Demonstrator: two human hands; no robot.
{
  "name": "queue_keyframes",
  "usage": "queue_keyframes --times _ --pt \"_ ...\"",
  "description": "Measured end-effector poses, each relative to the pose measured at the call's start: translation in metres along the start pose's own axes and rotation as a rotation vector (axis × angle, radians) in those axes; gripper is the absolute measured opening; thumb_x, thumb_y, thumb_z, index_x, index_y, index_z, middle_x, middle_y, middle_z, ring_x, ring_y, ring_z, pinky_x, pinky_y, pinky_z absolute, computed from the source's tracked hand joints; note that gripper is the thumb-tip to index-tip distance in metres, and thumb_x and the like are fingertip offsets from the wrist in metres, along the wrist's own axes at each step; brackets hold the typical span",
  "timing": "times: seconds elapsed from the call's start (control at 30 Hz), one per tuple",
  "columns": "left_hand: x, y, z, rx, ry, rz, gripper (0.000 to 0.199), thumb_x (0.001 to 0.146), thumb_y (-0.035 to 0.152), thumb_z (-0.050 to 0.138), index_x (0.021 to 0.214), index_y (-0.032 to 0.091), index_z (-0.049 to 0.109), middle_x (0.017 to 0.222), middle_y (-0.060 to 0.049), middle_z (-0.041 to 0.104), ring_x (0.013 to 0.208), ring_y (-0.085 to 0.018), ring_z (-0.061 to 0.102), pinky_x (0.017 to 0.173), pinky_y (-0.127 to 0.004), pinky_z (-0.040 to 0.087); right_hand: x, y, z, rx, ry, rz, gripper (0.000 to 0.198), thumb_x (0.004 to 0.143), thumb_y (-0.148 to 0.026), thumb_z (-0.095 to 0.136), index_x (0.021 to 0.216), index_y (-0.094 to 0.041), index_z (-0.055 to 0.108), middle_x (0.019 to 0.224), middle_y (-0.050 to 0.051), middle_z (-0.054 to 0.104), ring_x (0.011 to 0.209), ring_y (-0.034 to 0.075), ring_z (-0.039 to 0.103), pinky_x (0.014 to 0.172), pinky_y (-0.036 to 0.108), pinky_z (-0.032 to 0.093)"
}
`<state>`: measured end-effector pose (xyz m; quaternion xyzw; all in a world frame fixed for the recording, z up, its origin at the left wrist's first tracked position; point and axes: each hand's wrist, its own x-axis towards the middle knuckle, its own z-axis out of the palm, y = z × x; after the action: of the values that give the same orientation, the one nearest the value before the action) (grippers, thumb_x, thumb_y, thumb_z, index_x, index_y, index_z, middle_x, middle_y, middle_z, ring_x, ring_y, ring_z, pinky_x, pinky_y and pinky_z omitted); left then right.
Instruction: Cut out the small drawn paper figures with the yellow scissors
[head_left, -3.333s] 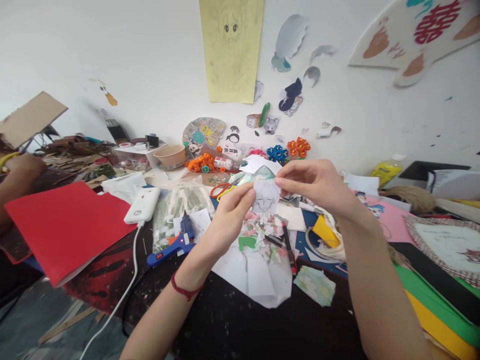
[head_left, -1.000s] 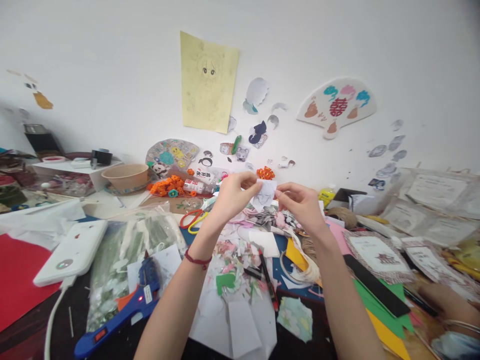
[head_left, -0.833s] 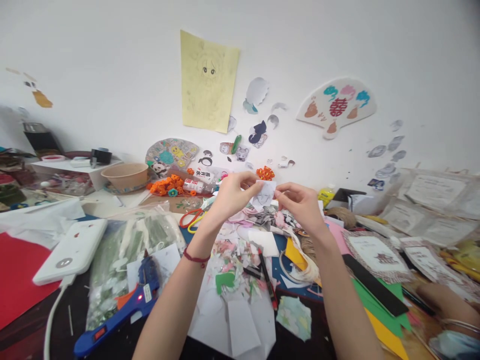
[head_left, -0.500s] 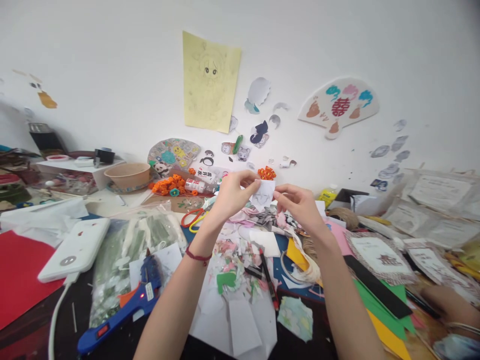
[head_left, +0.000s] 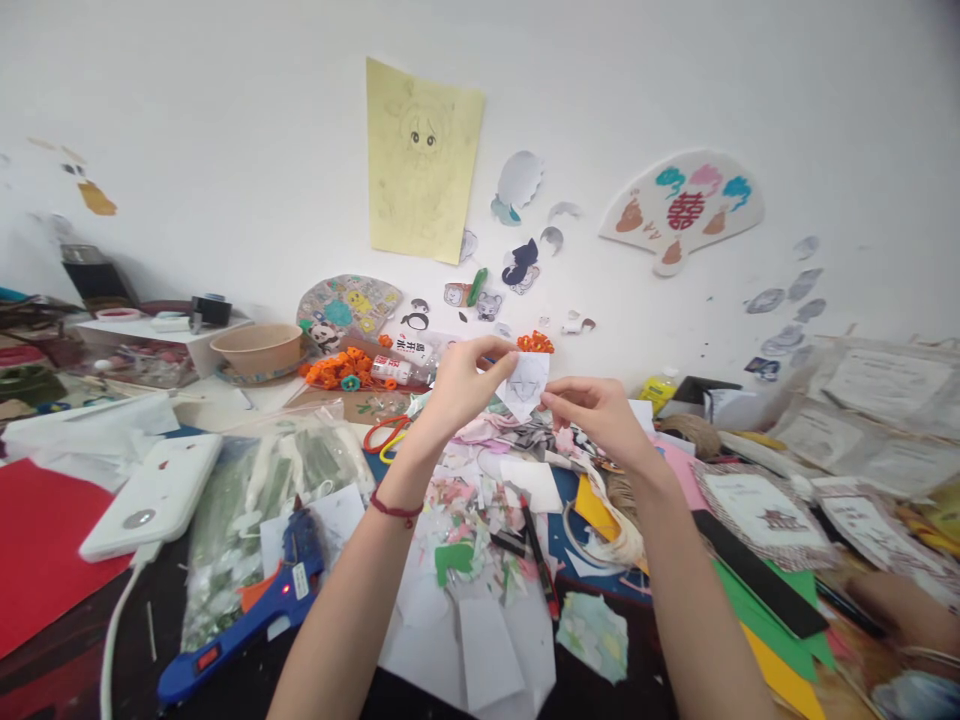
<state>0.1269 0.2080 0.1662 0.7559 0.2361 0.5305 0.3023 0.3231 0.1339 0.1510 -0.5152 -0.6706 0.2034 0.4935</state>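
wall: white bkgd; yellow sheet & fan-shaped piece fixed up high, both well back.
table: dark, cluttered, runs below me; another person's arm at the far r., well apart.
white paper: flat on the table, betw. my l. forearm & r. forearm, torn scraps heaped on its far part.
glue gun: on the table, l. of my l. forearm, red light on.
l. hand: narrow pinch, thumb + fingers holding the slip by its l. side, near the top.
r. hand: narrow, fingertips at the slip's lower r. edge; whether they grip, i can't tell.
slip position: raised over the clutter, r. of my l. hand, l. of my r. hand; l. judged nearer, as it has the hold.
long axis: approx. upright, tapered end down.
slip edges: top edge & lower tip w/o fingers; sides taken up by both hands.
room: tight sideways, more below the tip, down to the scraps; orange flowers show just behind the top edge.
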Motion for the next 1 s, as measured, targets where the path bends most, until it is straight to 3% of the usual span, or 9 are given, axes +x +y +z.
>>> queue_keyframes --times 0.13,0.23,0.37,0.5,0.63,0.73,0.87,1.0 --pt "-0.002 0.003 -0.004 0.052 0.108 -0.026 0.025 0.091 0.024 0.057 0.111 0.018 0.071 0.114 -0.009 0.075 0.084 -0.018 0.068 0.079 -0.032 0.053 0.006 0.014 -0.006 -0.001 0.134 -0.003 0.036 0.078 -0.05 0.075 0.088 -0.015 0.074 0.073 0.005 0.071 0.053 0.013 0.06 0.052 0.026 0.047" --pt "-0.007 0.017 -0.011 0.068 0.149 -0.013 0.023 0.091 0.021 0.055 0.108 0.018 0.071 0.112 -0.008 0.075 0.08 -0.017 0.068 0.076 -0.03 0.052 0.009 0.024 -0.015 -0.023 0.209 0.02 0.038 0.078 -0.049 0.074 0.09 -0.014 0.074 0.074 0.005 0.072 0.052 0.012 0.059 0.048 0.025 0.042" --pt "-0.025 0.054 -0.022 0.146 0.196 0.122 0.021 0.093 0.019 0.052 0.1 0.02 0.071 0.102 -0.004 0.077 0.081 -0.016 0.069 0.078 -0.029 0.05 -0.003 0.032 -0.025 -0.056 0.244 0.048 0.035 0.079 -0.047 0.073 0.088 -0.013 0.075 0.069 0.004 0.07 0.054 0.013 0.059 0.051 0.026 0.044" --pt "-0.058 0.078 -0.03 0.236 0.05 0.127 0.022 0.093 0.019 0.05 0.098 0.023 0.071 0.093 -0.002 0.077 0.086 -0.018 0.07 0.081 -0.031 0.049 -0.045 0.041 -0.017 -0.053 0.25 0.107 0.036 0.078 -0.048 0.075 0.088 -0.014 0.074 0.066 0.003 0.069 0.052 0.015 0.059 0.051 0.028 0.047" --pt "-0.101 0.065 -0.031 0.33 -0.072 0.007 0.02 0.093 0.02 0.051 0.096 0.023 0.071 0.092 -0.001 0.078 0.085 -0.018 0.071 0.089 -0.033 0.047 -0.101 0.053 0.006 -0.005 0.234 0.213 0.033 0.087 -0.046 0.07 0.097 -0.014 0.07 0.071 0.002 0.068 0.059 0.015 0.062 0.062 0.031 0.054" --pt "-0.137 0.045 -0.029 0.338 -0.158 -0.064 0.021 0.093 0.021 0.05 0.096 0.022 0.07 0.089 -0.001 0.079 0.084 -0.018 0.072 0.081 -0.029 0.05 -0.13 0.062 0.025 0.047 0.207 0.298 0.031 0.096 -0.038 0.062 0.117 -0.015 0.063 0.111 0.007 0.068 0.092 0.018 0.068 0.08 0.038 0.059" --pt "-0.175 0.02 -0.027 0.446 -0.205 -0.164 0.022 0.091 0.02 0.05 0.095 0.023 0.072 0.085 -0.001 0.08 0.079 -0.017 0.074 0.076 -0.027 0.049 -0.142 0.079 0.045 0.112 0.255 0.354 0.036 0.096 -0.037 0.062 0.126 -0.018 0.06 0.126 0.01 0.063 0.107 0.023 0.066 0.089 0.044 0.058" --pt "-0.189 0.006 -0.039 0.649 -0.126 -0.251 0.025 0.093 0.022 0.048 0.102 0.022 0.071 0.091 -0.005 0.08 0.081 -0.022 0.073 0.078 -0.032 0.047 -0.143 0.094 0.051 0.157 0.366 0.356 0.037 0.096 -0.037 0.062 0.127 -0.017 0.06 0.127 0.01 0.063 0.108 0.024 0.066 0.09 0.045 0.058"
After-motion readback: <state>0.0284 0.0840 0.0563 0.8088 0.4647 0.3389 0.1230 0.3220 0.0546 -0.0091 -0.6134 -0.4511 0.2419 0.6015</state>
